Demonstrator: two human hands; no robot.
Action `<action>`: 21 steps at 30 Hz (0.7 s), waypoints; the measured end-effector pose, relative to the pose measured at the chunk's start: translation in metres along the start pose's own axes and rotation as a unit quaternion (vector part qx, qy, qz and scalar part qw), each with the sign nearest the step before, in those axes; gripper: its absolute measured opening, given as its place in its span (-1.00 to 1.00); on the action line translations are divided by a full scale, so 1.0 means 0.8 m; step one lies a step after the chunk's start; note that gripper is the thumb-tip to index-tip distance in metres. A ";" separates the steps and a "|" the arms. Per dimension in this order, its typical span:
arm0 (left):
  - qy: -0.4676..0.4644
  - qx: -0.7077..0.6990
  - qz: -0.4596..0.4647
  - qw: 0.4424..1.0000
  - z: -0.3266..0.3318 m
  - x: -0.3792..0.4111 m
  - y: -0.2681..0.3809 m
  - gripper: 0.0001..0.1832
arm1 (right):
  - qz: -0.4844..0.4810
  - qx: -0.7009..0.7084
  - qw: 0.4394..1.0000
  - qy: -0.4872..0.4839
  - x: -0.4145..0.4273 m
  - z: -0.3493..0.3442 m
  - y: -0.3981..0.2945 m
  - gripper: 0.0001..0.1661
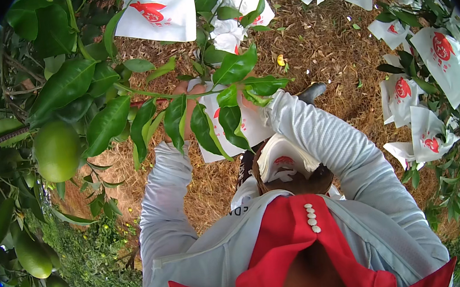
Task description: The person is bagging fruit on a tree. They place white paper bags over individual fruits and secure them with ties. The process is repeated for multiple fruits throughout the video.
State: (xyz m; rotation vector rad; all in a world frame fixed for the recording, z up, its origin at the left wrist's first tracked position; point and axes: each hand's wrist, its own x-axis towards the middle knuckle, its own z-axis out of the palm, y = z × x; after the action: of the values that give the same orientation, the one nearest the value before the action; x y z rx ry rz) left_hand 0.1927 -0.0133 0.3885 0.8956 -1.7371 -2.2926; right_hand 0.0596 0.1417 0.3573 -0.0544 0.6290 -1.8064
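Note:
A white paper fruit bag (210, 149) with red print hangs before me, partly behind the leaves of a thin branch. My left hand (187, 101) is at the bag's upper left edge, its fingers closed on the paper near the top. My right hand (250, 98) is at the bag's right side, mostly hidden by leaves, so its fingers do not show. Below, against my body, a brown round container (259, 170) holds a stack of white paper bags (276, 150). Whether fruit is inside the bag between my hands cannot be seen.
Green citrus fruits (58, 151) hang on the left among leaves and twigs. More white bags (441, 61) hang on branches at the right and along the top. A leafy branch (150, 94) crosses over my hands. Dry straw (337, 104) covers the ground.

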 end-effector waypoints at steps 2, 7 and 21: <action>0.000 0.031 -0.038 0.999 0.016 0.003 0.041 -0.70 | -0.009 -0.008 1.000 -0.006 0.000 -0.004 -0.007 -0.72; -0.004 0.096 -0.098 0.990 -0.045 0.064 -0.003 -0.74 | 0.001 -0.010 1.000 -0.004 -0.001 -0.007 -0.005 -0.73; -0.163 -0.030 -0.103 0.981 -0.018 0.051 -0.035 -0.51 | -0.038 -0.046 0.998 0.023 -0.028 -0.032 0.030 -0.78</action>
State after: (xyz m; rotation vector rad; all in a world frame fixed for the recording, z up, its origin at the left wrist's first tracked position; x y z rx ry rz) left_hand 0.1739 -0.0341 0.3449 0.7536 -1.7503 -2.7453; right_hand 0.0791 0.1671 0.3310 -0.1005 0.7524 -1.8553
